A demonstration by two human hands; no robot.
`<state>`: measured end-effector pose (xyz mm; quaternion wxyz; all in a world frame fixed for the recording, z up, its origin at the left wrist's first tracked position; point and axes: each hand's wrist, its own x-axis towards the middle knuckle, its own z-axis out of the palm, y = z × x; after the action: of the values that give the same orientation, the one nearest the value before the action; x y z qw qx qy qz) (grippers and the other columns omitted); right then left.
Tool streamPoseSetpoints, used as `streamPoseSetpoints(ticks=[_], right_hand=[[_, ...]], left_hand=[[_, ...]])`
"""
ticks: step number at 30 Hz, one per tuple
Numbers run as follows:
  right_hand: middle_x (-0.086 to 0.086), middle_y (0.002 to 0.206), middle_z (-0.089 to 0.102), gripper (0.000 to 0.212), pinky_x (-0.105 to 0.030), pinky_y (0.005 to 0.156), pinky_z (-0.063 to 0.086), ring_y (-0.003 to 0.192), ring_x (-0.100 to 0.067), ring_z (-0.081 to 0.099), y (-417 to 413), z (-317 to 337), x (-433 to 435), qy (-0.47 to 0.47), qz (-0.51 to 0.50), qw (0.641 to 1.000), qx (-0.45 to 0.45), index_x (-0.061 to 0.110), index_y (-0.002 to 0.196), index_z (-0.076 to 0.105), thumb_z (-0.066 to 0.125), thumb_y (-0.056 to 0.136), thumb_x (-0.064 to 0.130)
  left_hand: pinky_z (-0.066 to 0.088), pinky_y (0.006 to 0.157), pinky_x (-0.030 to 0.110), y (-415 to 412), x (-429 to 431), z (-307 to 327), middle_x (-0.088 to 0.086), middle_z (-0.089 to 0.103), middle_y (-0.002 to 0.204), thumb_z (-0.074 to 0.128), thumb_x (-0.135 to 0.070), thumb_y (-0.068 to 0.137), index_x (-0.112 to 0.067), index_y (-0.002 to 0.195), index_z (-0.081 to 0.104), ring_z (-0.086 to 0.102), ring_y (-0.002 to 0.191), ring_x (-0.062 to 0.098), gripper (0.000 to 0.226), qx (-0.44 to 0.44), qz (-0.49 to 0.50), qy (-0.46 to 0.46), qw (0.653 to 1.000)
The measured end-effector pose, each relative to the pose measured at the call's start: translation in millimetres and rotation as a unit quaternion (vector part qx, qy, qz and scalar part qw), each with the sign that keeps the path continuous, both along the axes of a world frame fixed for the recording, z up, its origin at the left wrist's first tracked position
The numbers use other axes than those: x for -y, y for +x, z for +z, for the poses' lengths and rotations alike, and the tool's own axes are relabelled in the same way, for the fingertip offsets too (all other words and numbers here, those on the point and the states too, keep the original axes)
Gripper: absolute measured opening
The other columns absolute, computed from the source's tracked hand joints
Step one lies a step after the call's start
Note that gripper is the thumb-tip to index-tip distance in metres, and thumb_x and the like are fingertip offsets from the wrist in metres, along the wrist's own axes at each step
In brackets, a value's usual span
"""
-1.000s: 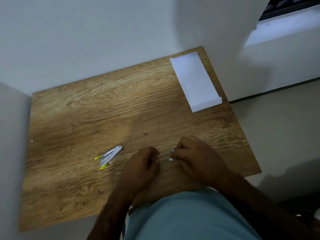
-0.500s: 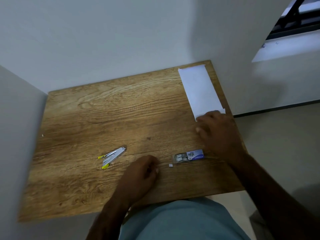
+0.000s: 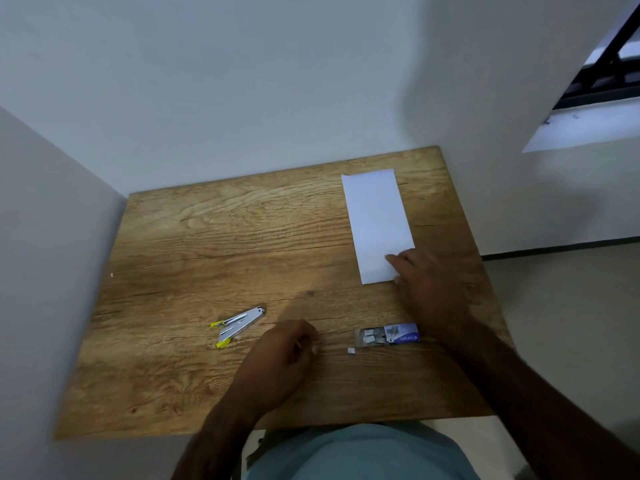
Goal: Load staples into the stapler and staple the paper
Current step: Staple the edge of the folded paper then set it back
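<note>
1. The brown wood-grain table [image 3: 207, 244] filled most of my view, set into a corner between pale grey walls [image 3: 242, 81], with a dark-framed window [image 3: 602, 74] off to the upper right.
2. My light teal shirt [image 3: 360, 452] showed at the bottom edge, close against the near side of the table.
3. The folded white sheet of paper [image 3: 375, 216] lay long and narrow toward the far right corner of the table, well apart from the stapler.
4. My right hand [image 3: 433, 282] lay flat with loose fingers on the near right corner of that paper, fingertips touching it, gripping nothing; it covered that corner.
5. My left hand [image 3: 277, 362] rested near the front middle of the table, fingers curled inward; I could not tell whether anything was pinched inside.
6. The small silver metal stapler with yellow tips [image 3: 237, 325] lay opened out in a V on the table, just left of my left hand, touched by neither hand.
7. The small blue-and-white staple box [image 3: 389, 335] lay open on its side between my two forearms, silver staple strips showing inside it.
8. One tiny loose staple piece [image 3: 351, 350] sat on the wood just in front of the box.
</note>
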<state>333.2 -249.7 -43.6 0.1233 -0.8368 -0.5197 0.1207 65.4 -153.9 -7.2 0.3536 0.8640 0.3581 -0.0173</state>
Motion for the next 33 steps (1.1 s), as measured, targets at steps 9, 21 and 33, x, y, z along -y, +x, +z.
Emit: streamPoseSetpoints(ticks=[9,21,33], right_hand=[[-0.005,0.115,0.067,0.03,-0.033,0.088,0.049,0.106,-0.023,0.059,-59.9,-4.1,-53.4,0.062,0.147,0.987,0.031,0.012,0.115,0.066,0.064,0.085,0.009],[-0.014,0.125,0.055,0.043,-0.039,0.075,0.054,0.111,-0.029,0.053,-109.3,10.6,-105.0,-0.049,0.266,0.948,0.169,0.005,0.132,0.046,0.054,0.09,0.009],[-0.011,0.114,0.068,0.043,-0.04,0.071,0.057,0.102,-0.029,0.064,-163.3,45.9,-129.6,0.029,0.181,0.98,0.072,0.011,0.118,0.065,0.076,0.077,0.014]], left_hand=[[0.05,0.073,0.027,-28.1,-1.6,1.5,-0.01,0.067,0.092,0.065,-0.019,0.089,-0.027,0.099,0.067,0.06,0.078,0.005,0.013,0.037,0.058,-0.005,0.998],[0.054,0.073,0.029,-72.9,-38.6,1.2,-0.009,0.073,0.085,0.066,-0.016,0.09,-0.028,0.096,0.071,0.067,0.076,0.006,0.014,0.09,0.143,-0.04,0.985],[0.049,0.072,0.032,-67.3,-126.5,13.0,0.006,0.061,0.115,0.065,-0.019,0.087,-0.018,0.126,0.061,0.058,0.102,0.023,0.039,0.068,0.042,0.212,0.974]])
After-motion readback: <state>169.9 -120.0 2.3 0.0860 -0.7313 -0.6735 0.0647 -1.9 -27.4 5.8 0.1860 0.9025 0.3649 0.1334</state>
